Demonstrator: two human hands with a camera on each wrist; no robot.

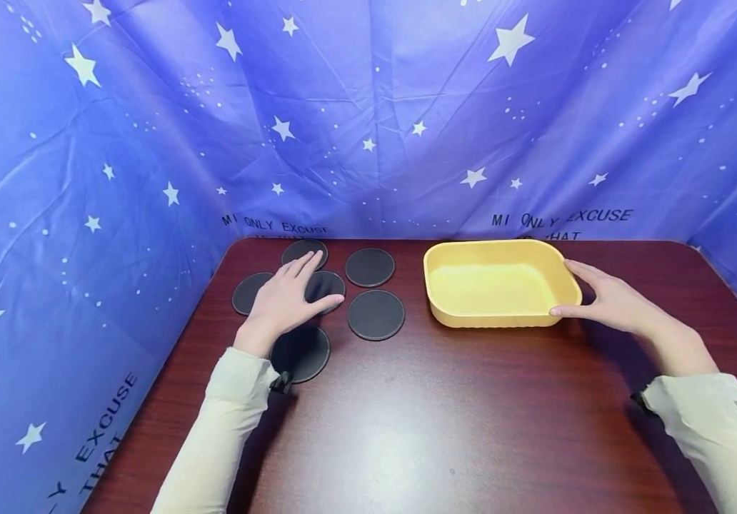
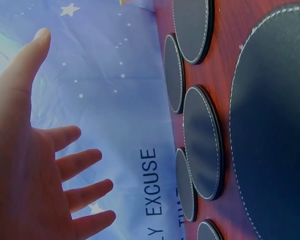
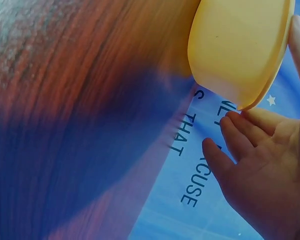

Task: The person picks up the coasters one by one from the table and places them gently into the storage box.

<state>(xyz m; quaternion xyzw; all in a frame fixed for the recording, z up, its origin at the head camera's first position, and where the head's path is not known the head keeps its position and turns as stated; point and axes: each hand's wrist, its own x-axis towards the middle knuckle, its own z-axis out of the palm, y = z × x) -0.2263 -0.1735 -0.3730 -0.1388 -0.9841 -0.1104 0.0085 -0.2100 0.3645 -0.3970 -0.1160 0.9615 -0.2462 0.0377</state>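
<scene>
Two pale sleeves (image 1: 211, 435) reach over the dark red tabletop (image 1: 445, 428). The left hand (image 1: 281, 296) hovers with its fingers straight and spread, thumb out wide, grasping nothing. Below it lie black discs (image 1: 375, 315): one under the fingertips, one beneath the gap between index finger and thumb, one past the little-finger side and one just beside the wrist; the hand partly hides these. Two more sit just beyond the thumb tip, between it and the yellow tray (image 1: 497, 293). The right hand (image 1: 625, 307), its thumb and fingers set wide apart and nearly straight, touches the tray's right end, thumb at the near corner. Star-printed blue cloth (image 1: 375, 78) hangs beyond both hands' fingertips.
</scene>
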